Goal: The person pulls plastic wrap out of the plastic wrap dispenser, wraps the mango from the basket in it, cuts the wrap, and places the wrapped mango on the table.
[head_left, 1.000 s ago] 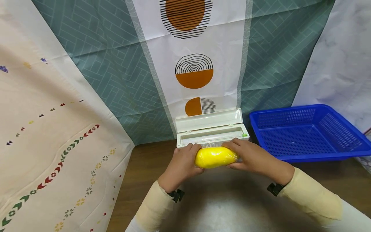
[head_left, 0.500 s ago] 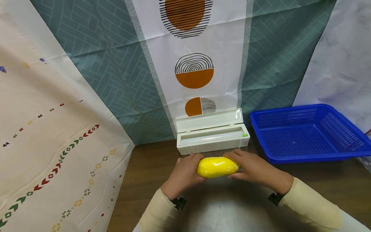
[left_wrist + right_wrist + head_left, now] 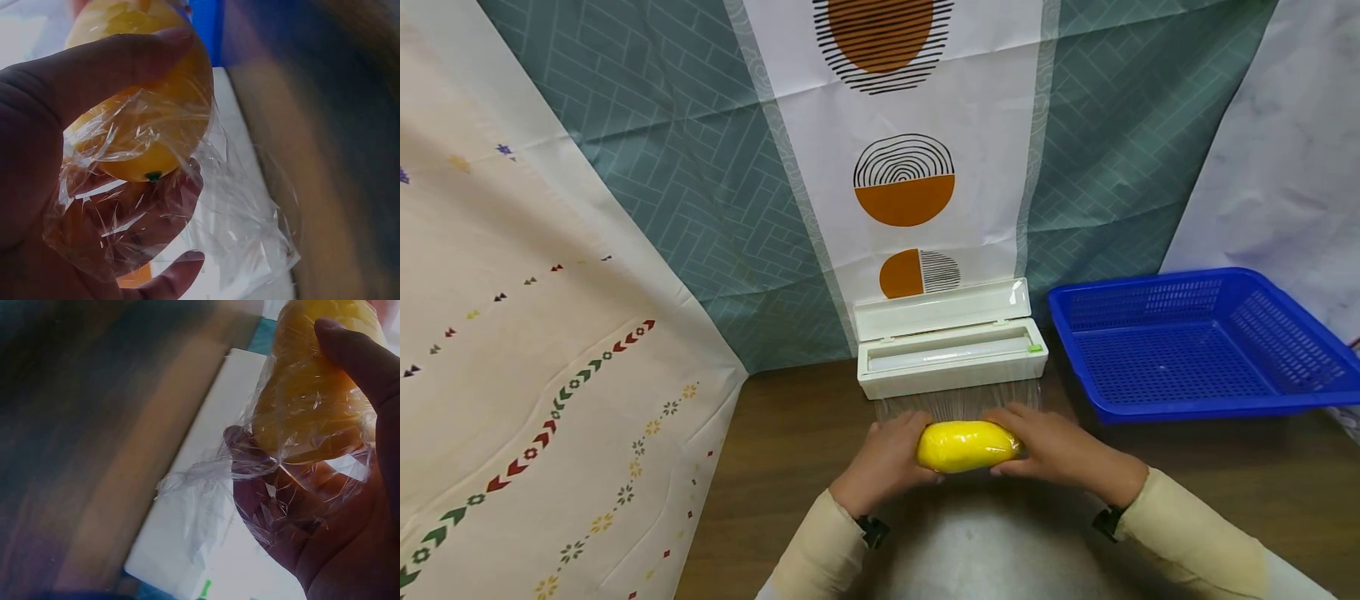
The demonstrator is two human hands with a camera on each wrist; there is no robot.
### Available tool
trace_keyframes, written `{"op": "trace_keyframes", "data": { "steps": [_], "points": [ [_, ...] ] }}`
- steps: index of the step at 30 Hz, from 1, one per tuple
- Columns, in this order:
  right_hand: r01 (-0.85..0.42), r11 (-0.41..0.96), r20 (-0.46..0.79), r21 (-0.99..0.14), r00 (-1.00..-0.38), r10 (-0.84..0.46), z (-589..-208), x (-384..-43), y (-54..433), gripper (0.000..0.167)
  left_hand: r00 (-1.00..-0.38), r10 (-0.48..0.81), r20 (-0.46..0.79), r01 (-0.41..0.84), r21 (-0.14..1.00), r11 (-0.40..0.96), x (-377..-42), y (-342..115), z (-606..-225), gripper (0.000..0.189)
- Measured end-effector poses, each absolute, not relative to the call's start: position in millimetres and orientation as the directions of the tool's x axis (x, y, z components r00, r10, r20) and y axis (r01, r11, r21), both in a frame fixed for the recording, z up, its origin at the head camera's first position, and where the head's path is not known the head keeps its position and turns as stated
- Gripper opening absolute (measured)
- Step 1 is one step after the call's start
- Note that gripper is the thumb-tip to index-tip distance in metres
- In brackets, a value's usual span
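Between both hands is a smooth, oblong yellow fruit [image 3: 967,447] wrapped in cling film. My left hand [image 3: 891,460] grips its left end, the thumb across it in the left wrist view. My right hand [image 3: 1054,450] holds the other end. A small dark green tip shows on the end by the left palm. Loose, crumpled cling film [image 3: 244,231] hangs off that end, and more bunches at the right hand. A stretched sheet of film runs from the fruit back to a white cling film dispenser [image 3: 951,377], whose lid [image 3: 943,310] is raised over the roll.
A blue perforated basket [image 3: 1210,410] stands on the right of the brown wooden table [image 3: 782,467]. Patterned cloths hang behind and on the left. A small green slider [image 3: 1035,347] sits at the dispenser's right end.
Both hands have drawn the fruit back from the dispenser toward the body. More film now shows stretched between them. The dispenser and basket have stayed put.
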State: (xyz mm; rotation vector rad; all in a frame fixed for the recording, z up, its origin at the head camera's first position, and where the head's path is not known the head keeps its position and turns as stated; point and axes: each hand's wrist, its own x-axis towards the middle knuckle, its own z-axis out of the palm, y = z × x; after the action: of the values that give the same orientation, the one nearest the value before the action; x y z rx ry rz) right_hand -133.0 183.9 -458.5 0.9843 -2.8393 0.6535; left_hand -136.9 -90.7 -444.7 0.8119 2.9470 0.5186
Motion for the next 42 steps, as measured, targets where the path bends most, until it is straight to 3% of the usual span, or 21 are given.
{"op": "trace_keyframes", "data": {
  "steps": [6,13,23,32,42],
  "points": [
    [-0.612,0.701,0.21,-0.365,-0.788,-0.579,-470.0,-133.3,183.2,0.064,-0.854,0.519,0.028,0.496,0.345,0.797,-140.6,-89.9,-456.0,0.063],
    [-0.613,0.726,0.261,-0.312,-0.79,-0.555,-478.4,-132.5,178.6,0.084,-0.827,0.561,0.031,0.534,0.358,0.766,-146.5,-89.7,-464.8,0.062],
    [-0.748,0.639,0.546,-0.179,-0.616,-0.568,-491.2,-130.6,157.1,0.088,-0.827,0.559,-0.06,0.457,0.509,0.73,-161.0,-93.0,-473.7,0.057],
    [-0.736,0.671,0.544,-0.084,-0.598,-0.589,-496.4,-131.8,149.1,0.091,-0.809,0.567,-0.155,0.335,0.67,0.662,-173.4,-102.7,-473.9,0.059],
    [-0.718,0.693,0.52,-0.066,-0.618,-0.59,-502.2,-143.6,147.8,0.095,-0.778,0.581,-0.238,0.223,0.76,0.61,-181.4,-107.4,-472.1,0.053]
  ]
}}
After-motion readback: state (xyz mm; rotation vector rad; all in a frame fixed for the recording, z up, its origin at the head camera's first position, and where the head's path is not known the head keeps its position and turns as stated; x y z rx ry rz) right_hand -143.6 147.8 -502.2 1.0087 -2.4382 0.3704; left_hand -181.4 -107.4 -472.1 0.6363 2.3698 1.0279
